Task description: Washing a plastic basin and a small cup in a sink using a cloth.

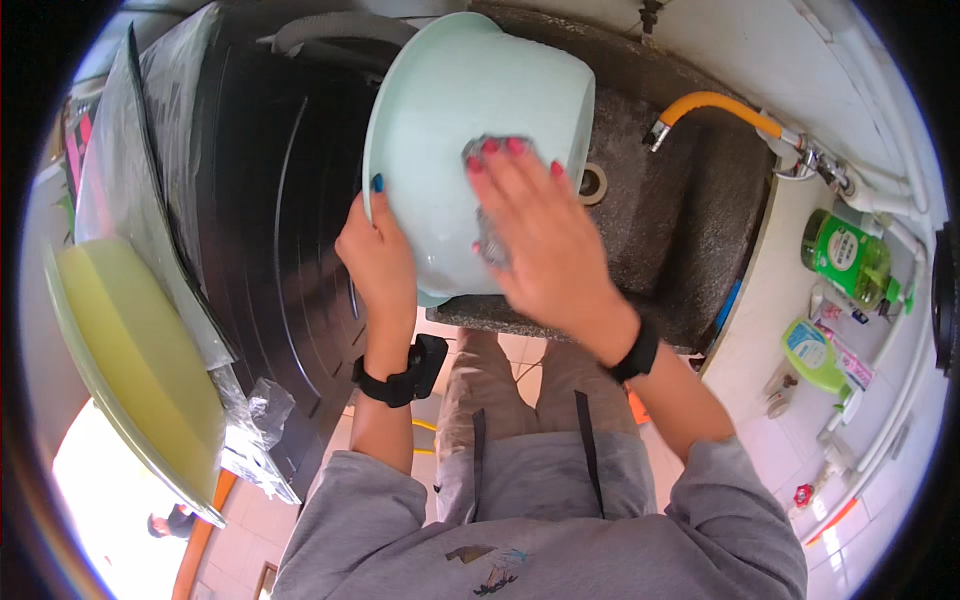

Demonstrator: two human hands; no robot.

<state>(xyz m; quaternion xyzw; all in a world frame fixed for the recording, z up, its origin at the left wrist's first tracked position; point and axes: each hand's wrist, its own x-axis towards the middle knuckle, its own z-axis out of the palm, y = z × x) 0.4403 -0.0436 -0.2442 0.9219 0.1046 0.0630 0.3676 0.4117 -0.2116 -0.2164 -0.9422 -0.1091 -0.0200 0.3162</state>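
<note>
A pale mint-green plastic basin [440,120] is tipped on its side over the dark stone sink [660,240], its outer wall facing up. My left hand [378,250] grips the basin's rim at the left, thumb on the outer wall and the other fingers hidden behind the rim. Against that wall my right hand [550,240] presses a grey, shiny scouring pad [492,245], which looks like steel wool. Its fingers lie over the pad and are slightly blurred, so most of the pad is covered.
An orange-hosed faucet [715,100] reaches over the sink, near a round drain [593,184]. Along the right ledge are a green bottle [845,258] and a lime-green bottle [812,352]. At the left, a yellow basin [130,350] stands beside a black panel [250,200].
</note>
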